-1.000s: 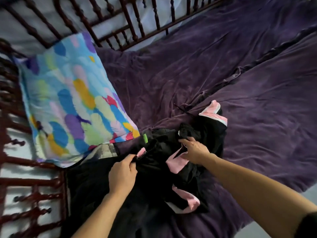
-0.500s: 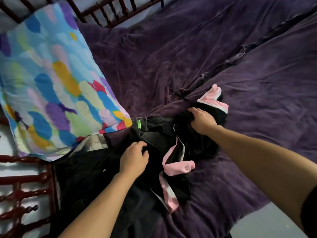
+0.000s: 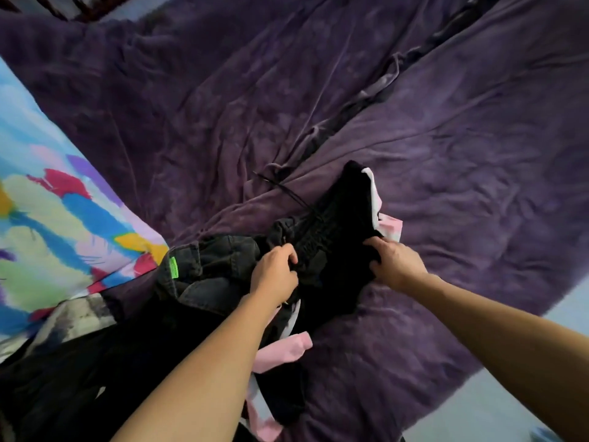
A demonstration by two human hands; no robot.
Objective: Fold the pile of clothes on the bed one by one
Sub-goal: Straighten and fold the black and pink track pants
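bedroom in a home. wide bed [image 3: 223,90] under a rumpled purple plush blanket [image 3: 462,138], bright feather-print pillow [image 3: 47,234] on its left side. dark wooden bed frame [image 3: 68,9] just shows in the top left corner, blurred. clothes [image 3: 207,275] heaped loose on the blanket beside the pillow: black, pink, dark denim. pale floor [image 3: 478,409] past the bed edge, lower right.
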